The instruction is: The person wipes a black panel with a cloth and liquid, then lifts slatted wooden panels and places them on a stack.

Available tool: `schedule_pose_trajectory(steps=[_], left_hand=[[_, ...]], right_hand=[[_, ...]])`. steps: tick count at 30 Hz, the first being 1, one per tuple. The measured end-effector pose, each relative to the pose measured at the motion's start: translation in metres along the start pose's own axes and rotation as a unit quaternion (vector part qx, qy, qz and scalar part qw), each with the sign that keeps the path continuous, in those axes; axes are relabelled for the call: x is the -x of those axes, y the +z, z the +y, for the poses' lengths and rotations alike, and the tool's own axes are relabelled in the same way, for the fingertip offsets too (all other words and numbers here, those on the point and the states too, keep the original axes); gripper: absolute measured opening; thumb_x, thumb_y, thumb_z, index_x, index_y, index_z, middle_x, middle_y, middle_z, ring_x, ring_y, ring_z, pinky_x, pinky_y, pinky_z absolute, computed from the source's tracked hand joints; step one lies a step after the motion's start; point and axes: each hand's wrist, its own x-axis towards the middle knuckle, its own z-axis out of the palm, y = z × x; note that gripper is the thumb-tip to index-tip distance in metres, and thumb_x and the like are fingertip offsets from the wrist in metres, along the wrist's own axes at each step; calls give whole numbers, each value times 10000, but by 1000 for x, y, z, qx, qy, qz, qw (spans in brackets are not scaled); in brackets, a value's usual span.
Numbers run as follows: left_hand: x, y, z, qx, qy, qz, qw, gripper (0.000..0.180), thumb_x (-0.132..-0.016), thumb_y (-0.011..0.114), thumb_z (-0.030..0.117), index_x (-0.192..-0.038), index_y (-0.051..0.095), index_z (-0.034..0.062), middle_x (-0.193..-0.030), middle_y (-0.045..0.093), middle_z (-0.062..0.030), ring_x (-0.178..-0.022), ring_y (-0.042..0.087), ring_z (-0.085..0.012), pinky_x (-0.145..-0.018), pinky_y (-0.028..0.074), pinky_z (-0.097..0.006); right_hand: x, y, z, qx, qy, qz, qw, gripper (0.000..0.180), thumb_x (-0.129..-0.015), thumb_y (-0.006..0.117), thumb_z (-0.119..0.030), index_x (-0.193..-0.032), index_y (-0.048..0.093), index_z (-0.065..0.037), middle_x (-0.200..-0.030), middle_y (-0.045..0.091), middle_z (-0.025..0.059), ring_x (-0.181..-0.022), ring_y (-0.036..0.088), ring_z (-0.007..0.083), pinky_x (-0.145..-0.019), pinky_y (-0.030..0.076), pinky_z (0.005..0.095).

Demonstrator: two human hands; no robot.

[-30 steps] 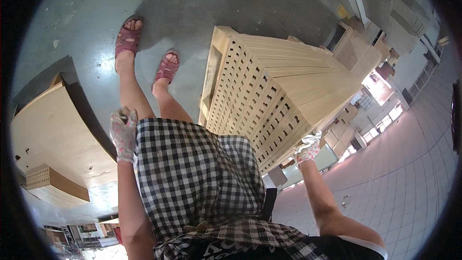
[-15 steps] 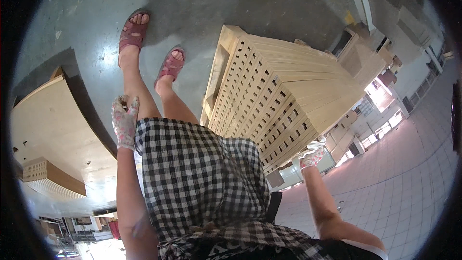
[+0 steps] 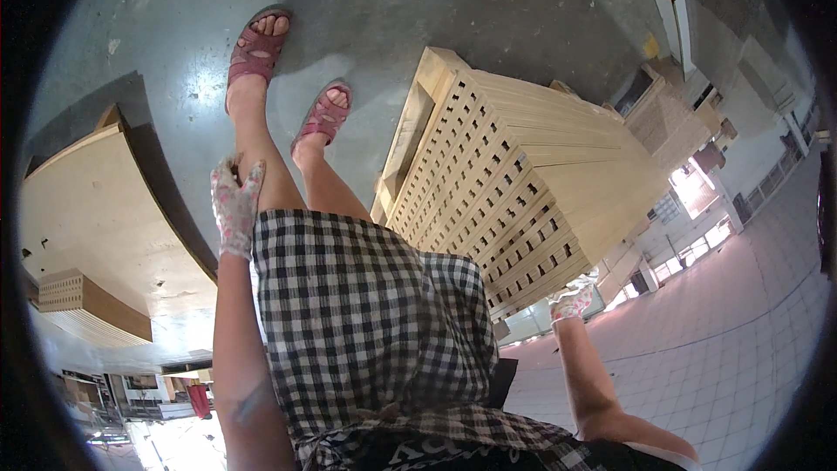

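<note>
A tall stack of pale wooden panels (image 3: 575,153) stands in front of me to the right, its near side lined with rows of small dark slots. My right hand (image 3: 572,298), in a white glove with pink spots, is at the stack's top near corner and seems to rest on it. Its fingers look stretched out, though partly blurred. My left hand (image 3: 235,211), in a matching glove, hangs beside my left leg. Thumb and fingers are apart there, with nothing between them. A black-and-white checked apron (image 3: 357,305) covers my lap.
To my left is a pale board surface (image 3: 113,201) with a smaller slotted stack (image 3: 96,310) on it. A wooden pallet (image 3: 417,114) edge shows beside the big stack. My feet in red sandals (image 3: 257,53) stand on the grey floor (image 3: 349,0). Tiled wall (image 3: 689,366) lies to the right.
The stack and my feet have shifted slightly right in the picture as the view turned. Both hands keep nearly the same places, the left by my leg and the right at the stack's corner.
</note>
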Motion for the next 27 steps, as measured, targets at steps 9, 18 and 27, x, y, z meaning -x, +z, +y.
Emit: schedule_pose_trajectory(steps=[9, 18, 27], left_hand=[[27, -14, 10, -8, 2, -23, 1000, 303, -772, 604, 266, -920, 561, 5, -894, 563, -155, -827, 543, -270, -731, 429, -356], [-9, -10, 13, -15, -97, -40, 994, 367, -766, 610, 320, -914, 566, -13, -873, 568, -155, -840, 549, -243, -738, 422, -341], [-3, -5, 3, -10, 14, 7, 1000, 302, -802, 570, 286, -890, 539, 0, -883, 549, -166, -819, 523, -263, -717, 412, -357]], right_hand=[[36, 50, -24, 6, 43, 79, 996, 300, -845, 407, -414, -898, 537, -149, -836, 548, -17, -738, 514, 176, -671, 432, 345], [28, 33, -20, 19, 24, 73, 997, 302, -844, 409, -414, -900, 538, -146, -841, 549, -16, -744, 515, 178, -673, 432, 345], [28, 30, -22, 22, 23, 72, 997, 304, -843, 411, -413, -901, 538, -143, -845, 549, -14, -749, 516, 179, -676, 432, 345]])
